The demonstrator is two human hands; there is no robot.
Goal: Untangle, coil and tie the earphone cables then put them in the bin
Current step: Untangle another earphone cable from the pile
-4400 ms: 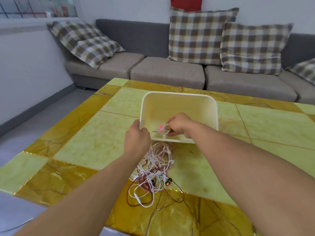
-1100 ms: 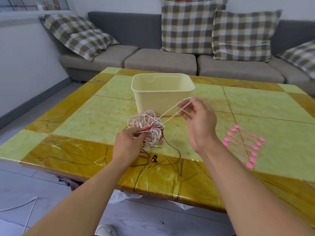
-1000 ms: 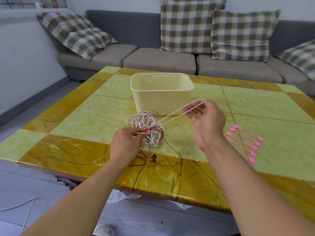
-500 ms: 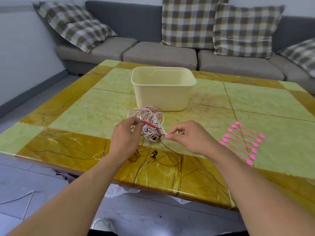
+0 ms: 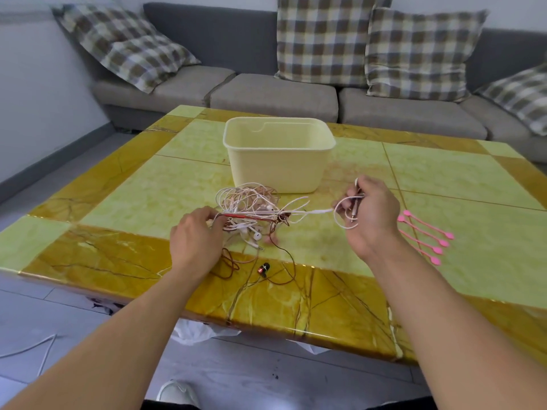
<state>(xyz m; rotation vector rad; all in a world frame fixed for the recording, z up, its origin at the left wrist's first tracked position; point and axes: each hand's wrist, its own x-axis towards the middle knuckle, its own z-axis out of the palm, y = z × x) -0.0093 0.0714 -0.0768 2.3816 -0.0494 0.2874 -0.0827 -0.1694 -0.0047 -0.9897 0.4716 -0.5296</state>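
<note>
A tangle of earphone cables [image 5: 251, 207], white and reddish-brown, lies on the yellow and green worktop [image 5: 148, 196] just in front of a cream bin [image 5: 278, 161], which stands upright. The left hand [image 5: 195, 235] rests at the left edge of the tangle, its grip pinching a red strand there. The right hand [image 5: 370, 214] is raised to the right of the tangle, its grip closed on a small loop of white cable with a plug hanging from it; a taut strand runs from this hand back to the tangle. A dark earbud [image 5: 263, 269] lies near the front edge of the worktop. A row of pink ties [image 5: 426, 236] lies just right of the right hand.
</note>
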